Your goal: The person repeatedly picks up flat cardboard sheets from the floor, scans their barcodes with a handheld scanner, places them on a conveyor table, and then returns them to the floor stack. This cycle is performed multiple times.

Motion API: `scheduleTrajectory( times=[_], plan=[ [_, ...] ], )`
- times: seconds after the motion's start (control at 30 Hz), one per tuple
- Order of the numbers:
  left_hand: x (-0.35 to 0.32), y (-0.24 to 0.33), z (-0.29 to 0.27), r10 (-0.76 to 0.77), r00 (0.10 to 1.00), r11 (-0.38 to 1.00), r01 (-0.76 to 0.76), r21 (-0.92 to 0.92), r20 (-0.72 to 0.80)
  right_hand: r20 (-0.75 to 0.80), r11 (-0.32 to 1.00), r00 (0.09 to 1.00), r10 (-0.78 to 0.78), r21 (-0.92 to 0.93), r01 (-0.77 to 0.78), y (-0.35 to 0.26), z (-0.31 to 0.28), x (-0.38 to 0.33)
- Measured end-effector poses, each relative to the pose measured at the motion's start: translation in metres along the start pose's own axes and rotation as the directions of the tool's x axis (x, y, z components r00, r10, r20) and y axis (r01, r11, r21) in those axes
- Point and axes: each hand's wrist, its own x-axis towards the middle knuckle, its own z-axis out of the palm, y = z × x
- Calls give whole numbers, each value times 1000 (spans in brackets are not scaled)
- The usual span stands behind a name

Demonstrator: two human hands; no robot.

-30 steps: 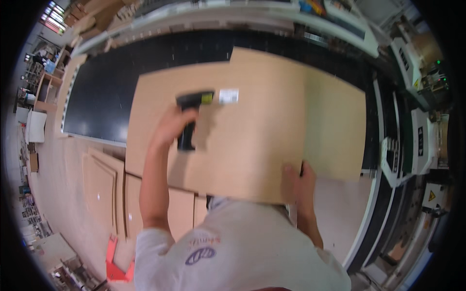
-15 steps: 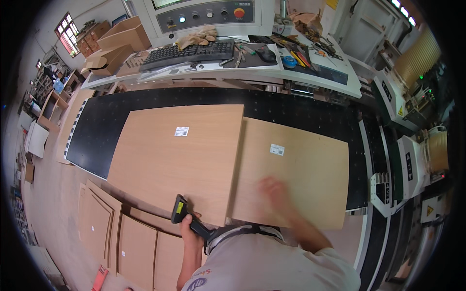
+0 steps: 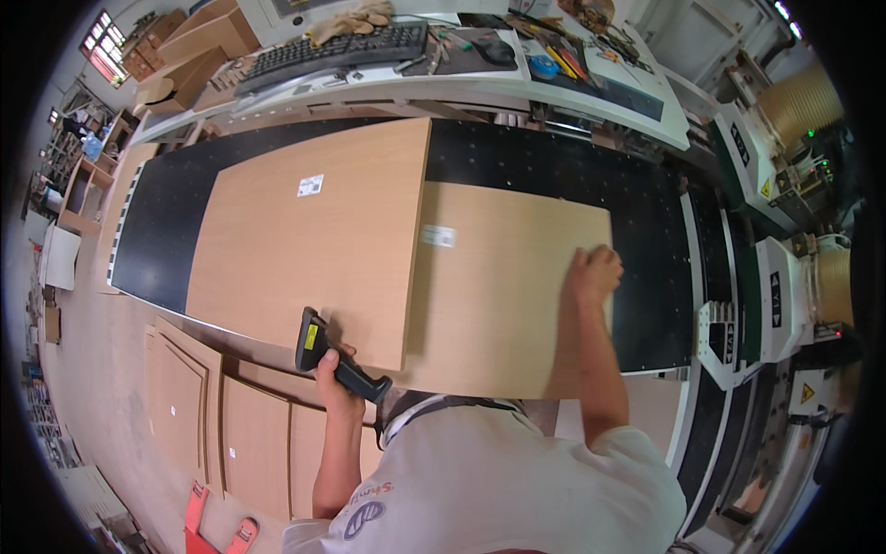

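Observation:
My left hand [image 3: 338, 374] is wrapped round the handle of a black handheld barcode scanner [image 3: 312, 340] with a yellow sticker on its head. The scanner is over the near edge of a large wood-coloured panel [image 3: 286, 249], which bears a white label. To its right lies a second wood-coloured panel [image 3: 508, 295]; its label sits close beside the first panel's edge, and its left part seems to lie under that panel. My right hand [image 3: 595, 272] grips the second panel's right edge near the far corner, fingers curled over the rim.
Both panels lie on a black machine bed [image 3: 651, 286]. Beyond it a white shelf holds a keyboard [image 3: 332, 57], gloves [image 3: 351, 20], a mouse [image 3: 494, 50] and hand tools. White machine heads [image 3: 773, 286] stand at the right. Stacked panels [image 3: 254, 443] and a red pallet jack [image 3: 196, 508] are at lower left.
My right hand has gone from above the second panel to its right edge. That panel has slid left against the first one. The view has also shifted; the left hand still holds the scanner.

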Motion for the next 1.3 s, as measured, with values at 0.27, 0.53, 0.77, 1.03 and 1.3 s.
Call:
scheduleTrajectory(
  times=[0.27, 0.53, 0.77, 1.03, 1.3],
  plan=[
    [-36, -32, 53, -368, 877, 930, 349, 115, 309, 715, 217, 569, -407, 681, -700, -133, 8, -93],
    [-17, 7, 48, -451, 616, 885, 216, 412, 646, 694, 180, 673, -258, 719, -672, -14, -37, -50],
    [139, 22, 12, 212, 975, 956, -195, 218, -60, 631, 707, 742, 225, 418, -570, 242, -70, 48],
    [226, 32, -50, 349, 931, 875, -285, 391, -104, 429, 793, 733, 528, 62, -607, 399, -84, 116],
    [271, 101, -55, 232, 968, 341, 14, 940, -98, 357, 894, 835, 419, -4, -447, 305, -131, 147]
  ],
)
